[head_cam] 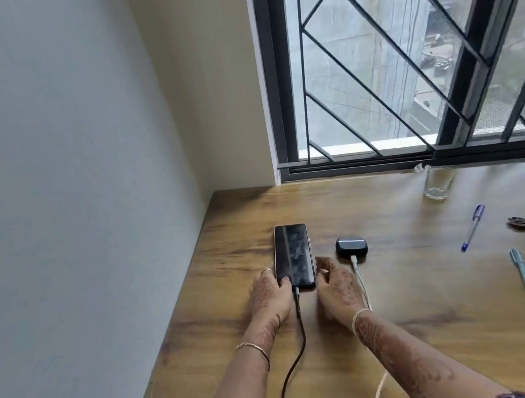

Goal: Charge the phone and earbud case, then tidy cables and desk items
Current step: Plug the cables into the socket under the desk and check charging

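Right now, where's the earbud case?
Head view: the earbud case lies on the desk right of the phone, beyond the right hand, with the white cable plugged into it.

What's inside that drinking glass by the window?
The glass looks empty; the wooden desk shows through its clear walls. Behind its rim lies a whitish scrap, partly hidden by the glass, too small to identify.

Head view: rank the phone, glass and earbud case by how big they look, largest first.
1. phone
2-3. glass and earbud case look alike; the glass stands farther away, so I leave them unranked.
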### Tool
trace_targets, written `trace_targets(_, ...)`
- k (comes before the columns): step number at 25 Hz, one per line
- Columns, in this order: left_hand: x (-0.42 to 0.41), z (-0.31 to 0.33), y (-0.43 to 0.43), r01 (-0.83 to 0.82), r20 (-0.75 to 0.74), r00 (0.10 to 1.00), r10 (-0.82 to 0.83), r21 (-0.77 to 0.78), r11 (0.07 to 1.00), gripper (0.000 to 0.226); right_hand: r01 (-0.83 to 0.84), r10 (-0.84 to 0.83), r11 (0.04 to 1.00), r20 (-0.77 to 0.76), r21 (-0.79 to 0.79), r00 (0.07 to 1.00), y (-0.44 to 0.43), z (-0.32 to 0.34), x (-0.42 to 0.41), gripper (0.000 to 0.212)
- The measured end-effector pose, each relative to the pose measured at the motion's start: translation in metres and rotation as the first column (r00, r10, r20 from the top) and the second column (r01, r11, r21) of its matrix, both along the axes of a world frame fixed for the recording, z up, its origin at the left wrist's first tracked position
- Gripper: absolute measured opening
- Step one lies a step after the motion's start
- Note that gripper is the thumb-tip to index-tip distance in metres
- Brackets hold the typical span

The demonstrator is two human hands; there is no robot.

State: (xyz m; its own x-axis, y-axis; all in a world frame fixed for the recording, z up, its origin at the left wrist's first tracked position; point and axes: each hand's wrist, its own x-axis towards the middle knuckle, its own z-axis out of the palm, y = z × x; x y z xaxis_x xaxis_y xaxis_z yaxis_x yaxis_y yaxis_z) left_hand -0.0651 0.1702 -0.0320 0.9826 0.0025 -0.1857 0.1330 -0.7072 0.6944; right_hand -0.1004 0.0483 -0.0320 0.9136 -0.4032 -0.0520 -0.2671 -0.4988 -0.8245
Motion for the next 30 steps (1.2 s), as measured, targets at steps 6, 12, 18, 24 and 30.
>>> trace_targets(6, 0.040, -0.004, -0.020, -0.115, -0.116, 0.988, 0.101, -0.114, 0.987, 0.045, 0.020, -0.022, 0.999, -0.036, -0.045, 0.999, -0.006, 0.002, 0.034, 0.029)
trace_targets(12, 0.055, -0.007, -0.013, -0.253, -0.151, 0.966, 0.211, -0.372, 0.893, 0.041, 0.200, -0.189, 0.930, -0.064, 0.309, 0.980, -0.009, -0.007, 0.047, 0.029)
trace_targets(18, 0.052, -0.021, 0.000, -0.266, -0.236, 0.961, 0.142, -0.667, 0.696, 0.044, 0.182, -0.189, 0.836, -0.040, 0.517, 0.981, -0.013, -0.020, 0.045, 0.027)
trace_targets(24, 0.044, -0.013, 0.003, -0.161, -0.188, 0.982, 0.000, -0.839, 0.520, 0.043, 0.138, -0.203, 0.683, 0.005, 0.717, 0.979, -0.018, -0.020, 0.038, 0.028)
trace_targets(30, 0.043, -0.017, 0.011, -0.140, -0.183, 0.981, -0.071, -0.907, 0.397, 0.043, 0.058, -0.159, 0.569, 0.041, 0.820, 0.986, -0.021, -0.027, 0.035, 0.031)
